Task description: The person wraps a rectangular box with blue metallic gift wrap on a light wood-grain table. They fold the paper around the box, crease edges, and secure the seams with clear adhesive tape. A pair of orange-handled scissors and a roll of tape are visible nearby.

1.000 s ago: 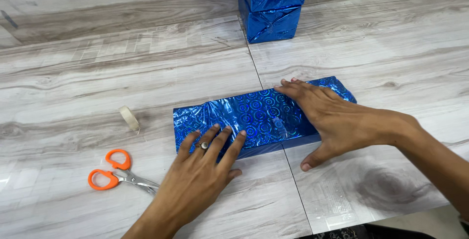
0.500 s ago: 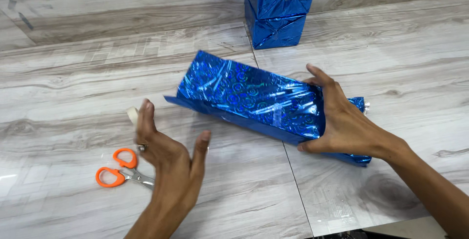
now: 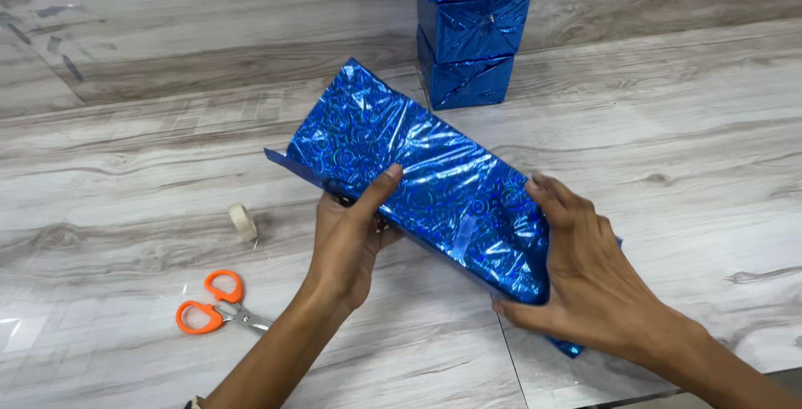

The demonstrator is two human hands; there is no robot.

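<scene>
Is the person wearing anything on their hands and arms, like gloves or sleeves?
No gloves and no sleeves: the left hand and right hand are bare, and so are both forearms as far as they show. At the bottom edge, a dark band edges the left wrist. No ring shows from this angle.

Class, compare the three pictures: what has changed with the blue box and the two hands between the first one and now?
The blue box, first lying flat under both palms, has been lifted and turned aslant. The right hand gripped its near end first; the left hand let go, swung free, and now holds the box from below, thumb on top. The scissors, tape roll and stacked boxes stayed put.
</scene>
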